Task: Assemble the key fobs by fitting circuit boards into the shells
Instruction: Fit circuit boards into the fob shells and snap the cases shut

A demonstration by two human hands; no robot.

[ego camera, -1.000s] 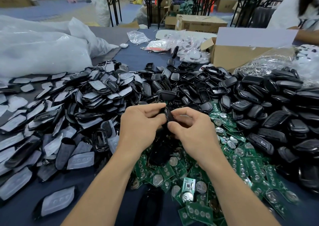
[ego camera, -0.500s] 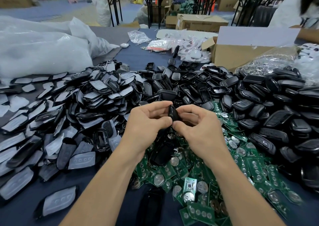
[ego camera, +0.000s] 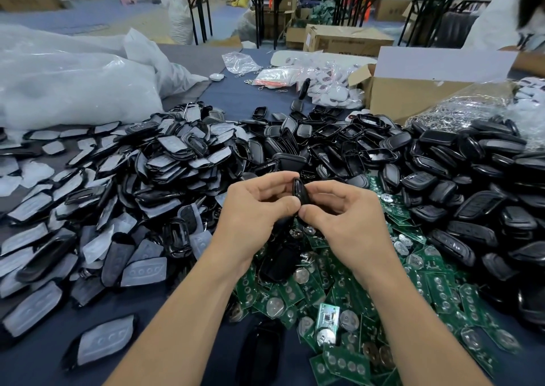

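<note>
A black key fob shell (ego camera: pixel 300 191) stands edge-on between my two hands, above the table's middle. My left hand (ego camera: pixel 256 208) pinches it from the left with thumb and fingers. My right hand (ego camera: pixel 345 217) pinches it from the right the same way. Whether a board sits inside it is hidden. Below my hands spreads a pile of green circuit boards (ego camera: pixel 339 303) with round metal battery clips. Black shell halves (ego camera: pixel 460 197) are heaped to the right and behind. Shell fronts with grey button pads (ego camera: pixel 141 270) cover the left side.
An open cardboard box (ego camera: pixel 413 96) stands at the back right beside a bag of metal rings (ego camera: pixel 460 108). Large white plastic bags (ego camera: pixel 73 84) lie at the back left. Small bags of white parts (ego camera: pixel 330 87) sit behind the piles. A person in white (ego camera: pixel 498 23) is at the far right.
Both hands have risen slightly with the shell and turned it more upright between the fingertips. The piles have not moved.
</note>
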